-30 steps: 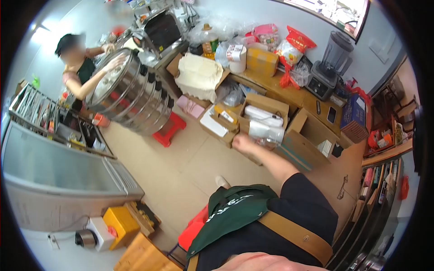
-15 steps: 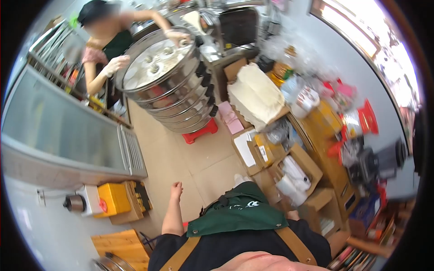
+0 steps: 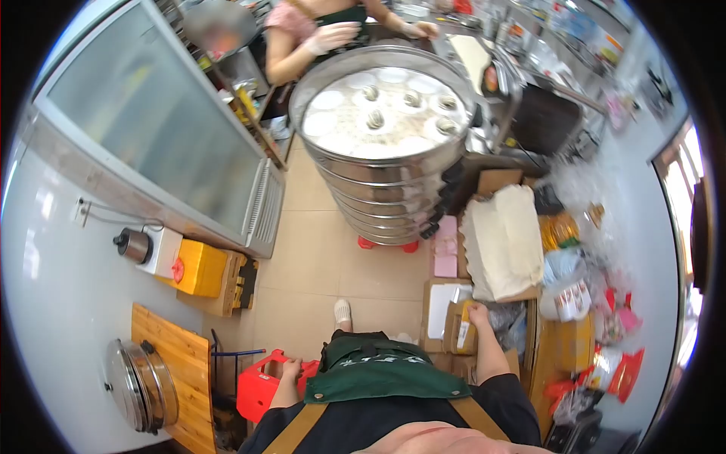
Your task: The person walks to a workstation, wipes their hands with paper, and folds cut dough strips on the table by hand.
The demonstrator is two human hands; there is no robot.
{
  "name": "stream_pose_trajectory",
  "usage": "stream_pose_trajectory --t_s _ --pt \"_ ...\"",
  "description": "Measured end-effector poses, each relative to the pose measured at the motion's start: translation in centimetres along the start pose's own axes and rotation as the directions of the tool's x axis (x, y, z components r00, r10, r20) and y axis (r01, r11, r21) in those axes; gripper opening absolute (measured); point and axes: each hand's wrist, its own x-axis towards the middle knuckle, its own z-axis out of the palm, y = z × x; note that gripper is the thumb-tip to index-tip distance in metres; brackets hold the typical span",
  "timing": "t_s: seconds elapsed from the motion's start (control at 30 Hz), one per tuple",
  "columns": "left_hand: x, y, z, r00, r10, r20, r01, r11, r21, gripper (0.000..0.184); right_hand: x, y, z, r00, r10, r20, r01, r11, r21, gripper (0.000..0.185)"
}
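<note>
My left hand (image 3: 292, 368) hangs low at my side, fingers curled, with nothing visible in it. Behind it in the view is a red plastic stool (image 3: 257, 392); I cannot tell whether they touch. My right hand (image 3: 478, 312) hangs over the boxes on the right, fingers curled in, with nothing visible in it. A small yellow-brown carton (image 3: 458, 327) lies beneath that hand. Ahead stands a tall stack of round metal steamer trays (image 3: 382, 181), with several small twisted pale pieces (image 3: 376, 119) on pale round pads in its top tray.
A co-worker's gloved hand (image 3: 337, 35) is behind the steamers. A glass-door fridge (image 3: 151, 98) stands left, near a yellow box (image 3: 200, 268) and a wooden board (image 3: 174, 356). Along the right are a cloth-covered box (image 3: 505, 242), bags and cartons. Tiled floor (image 3: 302, 265) lies ahead.
My view has turned left and moved nearer the steamers. My right hand has swung forward over the cartons, while my left has dropped back. The co-worker's hands have moved off the steamer rim.
</note>
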Motion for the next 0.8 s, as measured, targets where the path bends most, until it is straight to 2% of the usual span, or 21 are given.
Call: stream_pose_trajectory --t_s 0.1,0.17,0.23,0.3,0.37,0.47,0.57,0.63,0.7,0.77,0.8 --pt "0.8 -1.9 -1.7 0.993 -0.092 -0.074 0.082 0.989 -0.121 0.034 1.4 -5.6 2.5 0.997 0.015 0.073 0.004 0.967 -0.255 0.026" --pt "1.9 -2.3 -2.7 0.986 -0.148 -0.072 0.134 0.976 -0.174 0.034 1.1 -8.4 6.3 0.993 0.056 0.107 -0.028 0.968 -0.248 0.03" --pt "4.0 -1.6 -4.2 0.982 -0.181 -0.053 0.166 0.964 -0.207 0.034 -0.5 -13.3 9.4 0.914 0.274 0.299 -0.225 0.956 -0.188 0.032" --pt "6.9 0.3 -6.1 0.981 -0.192 -0.037 0.179 0.957 -0.228 0.034 -2.1 -16.2 14.4 0.892 0.281 0.354 -0.251 0.959 -0.129 0.029" --pt "10.5 3.7 -9.2 0.981 -0.192 -0.032 0.18 0.955 -0.234 0.035 -3.9 -21.2 18.1 0.864 0.166 0.475 -0.01 0.95 -0.313 0.026" --pt "15.6 10.7 -15.0 0.983 -0.182 -0.024 0.172 0.956 -0.24 0.035 -8.1 -34.3 19.5 0.705 0.321 0.633 -0.187 0.944 -0.271 0.023" --pt "21.2 19.4 -19.6 0.995 -0.086 -0.05 0.069 0.957 -0.282 0.035 -3.4 -41.0 26.6 0.729 0.271 0.628 0.044 0.897 -0.439 0.025" --pt "25.8 24.2 -21.6 0.996 0.027 -0.084 -0.052 0.947 -0.318 0.036 0.2 -46.0 29.8 0.831 -0.129 0.541 0.297 0.925 -0.236 0.026" --pt "28.1 30.9 -22.7 0.991 0.053 -0.121 -0.08 0.969 -0.234 0.037 3.3 -51.1 32.7 0.885 -0.247 0.395 0.329 0.932 -0.152 0.028" --pt "31.6 36.9 -22.8 0.996 0.072 -0.048 -0.079 0.985 -0.154 0.025 4.2 -57.5 33.7 0.876 -0.323 0.357 0.366 0.929 -0.059 0.029" --pt "34.2 39.7 -22.2 0.993 0.113 -0.016 -0.114 0.986 -0.123 0.027 5.4 -59.9 35.2 0.859 -0.28 0.428 0.376 0.913 -0.159 0.031"
